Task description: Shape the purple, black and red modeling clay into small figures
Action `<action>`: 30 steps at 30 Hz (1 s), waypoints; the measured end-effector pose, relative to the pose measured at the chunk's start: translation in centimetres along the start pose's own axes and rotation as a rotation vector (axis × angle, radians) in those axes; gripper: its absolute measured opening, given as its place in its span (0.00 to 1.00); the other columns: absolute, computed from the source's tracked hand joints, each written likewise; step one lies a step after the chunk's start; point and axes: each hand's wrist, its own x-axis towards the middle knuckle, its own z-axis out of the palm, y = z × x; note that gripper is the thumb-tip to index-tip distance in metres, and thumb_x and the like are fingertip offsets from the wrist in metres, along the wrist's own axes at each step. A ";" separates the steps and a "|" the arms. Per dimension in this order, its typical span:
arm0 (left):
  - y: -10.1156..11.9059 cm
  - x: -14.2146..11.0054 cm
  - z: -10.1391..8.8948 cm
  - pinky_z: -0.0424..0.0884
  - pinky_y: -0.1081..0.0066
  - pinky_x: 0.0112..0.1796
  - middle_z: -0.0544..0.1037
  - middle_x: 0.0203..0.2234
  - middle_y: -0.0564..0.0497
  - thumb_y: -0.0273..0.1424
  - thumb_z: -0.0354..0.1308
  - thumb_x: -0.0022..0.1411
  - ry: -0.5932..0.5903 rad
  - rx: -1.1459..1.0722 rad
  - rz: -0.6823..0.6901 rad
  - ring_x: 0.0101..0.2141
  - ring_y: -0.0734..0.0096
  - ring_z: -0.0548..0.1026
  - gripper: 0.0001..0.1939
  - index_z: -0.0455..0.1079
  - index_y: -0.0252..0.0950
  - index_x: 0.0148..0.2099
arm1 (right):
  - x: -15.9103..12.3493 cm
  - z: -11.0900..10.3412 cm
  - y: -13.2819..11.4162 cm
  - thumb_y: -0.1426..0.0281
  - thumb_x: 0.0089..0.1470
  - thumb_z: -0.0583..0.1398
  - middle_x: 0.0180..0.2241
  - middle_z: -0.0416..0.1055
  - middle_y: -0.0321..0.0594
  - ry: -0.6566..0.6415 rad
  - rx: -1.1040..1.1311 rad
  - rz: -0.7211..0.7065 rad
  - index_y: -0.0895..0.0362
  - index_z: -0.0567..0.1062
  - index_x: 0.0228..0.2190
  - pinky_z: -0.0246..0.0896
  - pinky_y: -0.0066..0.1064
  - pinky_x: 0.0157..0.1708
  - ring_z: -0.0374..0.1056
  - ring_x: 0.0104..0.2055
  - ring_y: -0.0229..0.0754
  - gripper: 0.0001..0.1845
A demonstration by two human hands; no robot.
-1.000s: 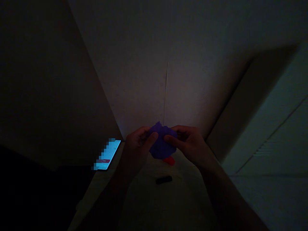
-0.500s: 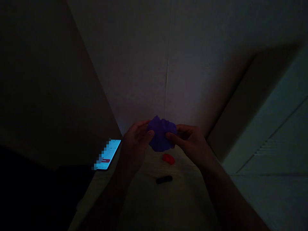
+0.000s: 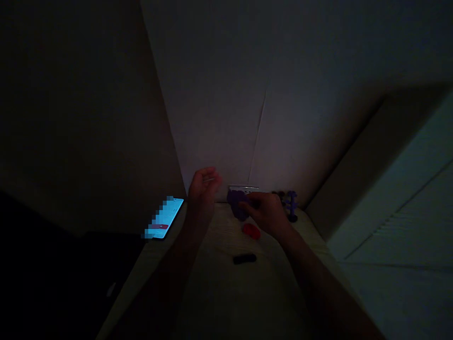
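A thin, crumpled purple sheet (image 3: 238, 204), perhaps cloth or paper, hangs pinched between the thumb and fingers of my right hand (image 3: 269, 208). My left hand (image 3: 204, 189) is raised to the left of it, apart from the sheet. Its fingers are loosely curled and blurred; a faint pale streak shows between them. Below the sheet a small red rounded object (image 3: 251, 231) lies on the wooden table (image 3: 219, 293). Closer to me is a dark oblong piece (image 3: 244, 259). The dim light hides what these two are.
A lit phone (image 3: 166, 219) lies at the table's left edge. Behind my right hand stands a small purple rack-like item (image 3: 292, 205) on a dark base. A pale strip (image 3: 244, 188) sits against the wall (image 3: 226, 118). A white panelled surface (image 3: 396, 226) bounds the right.
My left hand has let go of the purple sheet and drawn away to the left. My right hand keeps the sheet, now more bunched. The rack-like item and pale strip have come into view.
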 end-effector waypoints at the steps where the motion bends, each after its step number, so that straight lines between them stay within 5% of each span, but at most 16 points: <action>1: 0.1 0.0 0.0 0.75 0.66 0.41 0.79 0.45 0.45 0.39 0.67 0.57 -0.006 -0.009 0.006 0.43 0.61 0.78 0.19 0.73 0.38 0.49 | -0.2 0.4 -0.3 0.66 0.63 0.66 0.30 0.82 0.44 0.006 -0.010 -0.009 0.59 0.86 0.38 0.59 0.32 0.31 0.73 0.29 0.44 0.10; 5: 0.6 -0.5 0.3 0.74 0.67 0.41 0.79 0.45 0.45 0.38 0.66 0.57 -0.035 -0.013 0.032 0.42 0.62 0.78 0.19 0.73 0.37 0.49 | -2.3 2.2 -1.4 0.67 0.51 0.74 0.32 0.83 0.44 -0.167 -0.004 -0.123 0.57 0.86 0.35 0.63 0.31 0.33 0.75 0.31 0.44 0.09; 8: 0.8 -0.8 0.4 0.73 0.67 0.41 0.80 0.45 0.45 0.37 0.65 0.58 -0.064 0.004 0.031 0.42 0.62 0.79 0.19 0.73 0.37 0.50 | -4.1 2.7 0.1 0.62 0.60 0.69 0.35 0.84 0.44 -0.321 0.037 -0.168 0.56 0.86 0.40 0.67 0.31 0.35 0.78 0.32 0.43 0.12; 12: 0.0 -0.8 0.7 0.74 0.67 0.40 0.81 0.42 0.46 0.37 0.64 0.59 -0.163 0.045 -0.017 0.41 0.62 0.79 0.17 0.74 0.36 0.49 | -5.2 2.0 4.9 0.61 0.65 0.62 0.40 0.83 0.51 -0.159 -0.060 -0.010 0.58 0.85 0.40 0.70 0.38 0.40 0.78 0.37 0.49 0.15; 16: -1.4 -0.6 1.3 0.73 0.66 0.40 0.80 0.39 0.48 0.36 0.63 0.57 -0.264 0.102 -0.130 0.38 0.63 0.79 0.14 0.74 0.37 0.45 | -5.7 2.7 8.1 0.64 0.54 0.70 0.52 0.80 0.56 -0.145 -0.037 0.008 0.58 0.82 0.51 0.68 0.48 0.54 0.75 0.52 0.58 0.23; 20: -3.2 -0.7 2.0 0.72 0.67 0.39 0.80 0.36 0.49 0.35 0.64 0.56 -0.322 0.140 -0.181 0.37 0.64 0.78 0.11 0.74 0.37 0.41 | -6.2 4.1 8.3 0.69 0.53 0.69 0.44 0.83 0.51 -0.134 0.074 0.029 0.56 0.84 0.45 0.69 0.48 0.53 0.77 0.47 0.56 0.16; 25: -5.9 -2.6 2.5 0.71 0.70 0.31 0.80 0.33 0.49 0.33 0.64 0.57 -0.390 0.178 -0.251 0.30 0.67 0.77 0.06 0.74 0.36 0.35 | -6.9 4.2 7.6 0.61 0.60 0.65 0.45 0.84 0.51 -0.030 0.325 0.108 0.57 0.80 0.49 0.75 0.42 0.44 0.80 0.43 0.51 0.18; 30: -7.4 -6.6 1.5 0.73 0.70 0.31 0.81 0.36 0.47 0.36 0.74 0.50 -0.376 0.198 -0.266 0.33 0.64 0.80 0.19 0.75 0.35 0.43 | -8.4 4.5 6.2 0.55 0.53 0.71 0.37 0.84 0.47 0.064 0.537 0.195 0.57 0.80 0.40 0.77 0.39 0.37 0.80 0.36 0.49 0.20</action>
